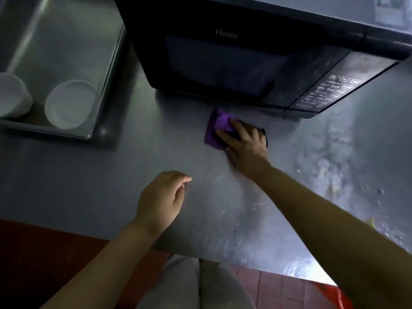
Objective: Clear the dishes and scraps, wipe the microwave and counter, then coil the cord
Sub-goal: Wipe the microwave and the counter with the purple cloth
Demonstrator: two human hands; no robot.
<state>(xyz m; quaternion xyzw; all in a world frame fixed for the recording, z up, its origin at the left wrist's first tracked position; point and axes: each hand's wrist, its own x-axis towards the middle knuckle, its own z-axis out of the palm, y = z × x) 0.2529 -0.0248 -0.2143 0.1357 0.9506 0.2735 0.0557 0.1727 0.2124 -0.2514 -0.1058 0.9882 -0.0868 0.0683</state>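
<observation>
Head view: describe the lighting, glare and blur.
Head view: dim overall; glare brightens the counter near its front edge; the microwave front is nearly black; the right hand on the cloth looks slightly motion-blurred; wide-angle lens bends edges.

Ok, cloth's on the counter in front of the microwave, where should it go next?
Probably sweep the cloth under the right hand rightward: the counter there shows wet smears and scraps, while the stretch by the sink looks clean.
</observation>
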